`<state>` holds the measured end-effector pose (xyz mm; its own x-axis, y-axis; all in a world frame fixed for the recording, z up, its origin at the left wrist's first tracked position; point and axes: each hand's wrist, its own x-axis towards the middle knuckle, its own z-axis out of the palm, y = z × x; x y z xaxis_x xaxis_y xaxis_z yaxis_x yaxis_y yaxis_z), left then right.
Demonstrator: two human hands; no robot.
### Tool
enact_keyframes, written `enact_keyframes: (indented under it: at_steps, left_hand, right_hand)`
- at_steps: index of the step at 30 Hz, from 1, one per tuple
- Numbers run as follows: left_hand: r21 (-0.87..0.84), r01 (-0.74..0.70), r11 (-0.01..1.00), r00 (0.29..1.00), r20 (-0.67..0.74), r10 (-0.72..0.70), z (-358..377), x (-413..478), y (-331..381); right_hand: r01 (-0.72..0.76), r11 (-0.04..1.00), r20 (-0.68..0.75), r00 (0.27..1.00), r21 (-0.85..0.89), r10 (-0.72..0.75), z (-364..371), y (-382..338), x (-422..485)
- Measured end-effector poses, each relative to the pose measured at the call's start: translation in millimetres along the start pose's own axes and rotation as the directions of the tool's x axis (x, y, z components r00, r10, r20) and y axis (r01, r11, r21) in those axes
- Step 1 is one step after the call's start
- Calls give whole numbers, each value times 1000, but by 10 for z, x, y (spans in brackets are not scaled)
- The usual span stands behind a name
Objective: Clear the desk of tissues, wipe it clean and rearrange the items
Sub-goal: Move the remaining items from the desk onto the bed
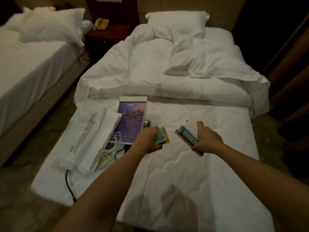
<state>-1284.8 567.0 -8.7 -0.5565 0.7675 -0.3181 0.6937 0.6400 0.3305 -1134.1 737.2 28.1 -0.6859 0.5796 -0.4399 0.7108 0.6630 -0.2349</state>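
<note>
Dim, warm indoor light — soft motion blur throughout, corners dark, wide-angle bending at edges.

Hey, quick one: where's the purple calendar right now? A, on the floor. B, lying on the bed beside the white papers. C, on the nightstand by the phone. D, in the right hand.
B: the calendar lies flat on the bed, just right of the papers, while the right hand grips a stack of boxes.
</note>
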Motion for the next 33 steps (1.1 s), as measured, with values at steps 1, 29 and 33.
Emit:
enact_keyframes:
  at_steps: [1,29,33]
  left_hand:
    - [9,5,1000,1000,9,-5,37,199,-31]
    - [272,-134,953,980,178,87,851,2291,-481]
    - [274,-133,952,986,130,100,432,2013,-317]
  right_hand:
    - [-11,1000,0,1000,13,11,23,15,232]
    - [-76,996,110,991,49,71,877,417,2276]
    - [-32,999,93,995,37,29,494,288,1926]
